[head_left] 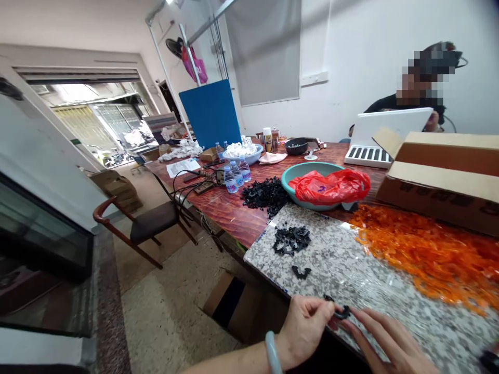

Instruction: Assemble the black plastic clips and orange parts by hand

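In the head view, the left hand, a smooth pale-green bangle on its wrist, is pinched shut on a curved black plastic piece, held just above a speckled granite slab. The right hand has its fingers together right beside that piece; whether they grip it, I cannot tell. On the polished stone lie a clump of matching black pieces and a single hooked one. A drift of glossy translucent orange pieces spreads beside them, and a loose black heap sits on the red-grained wooden worktop.
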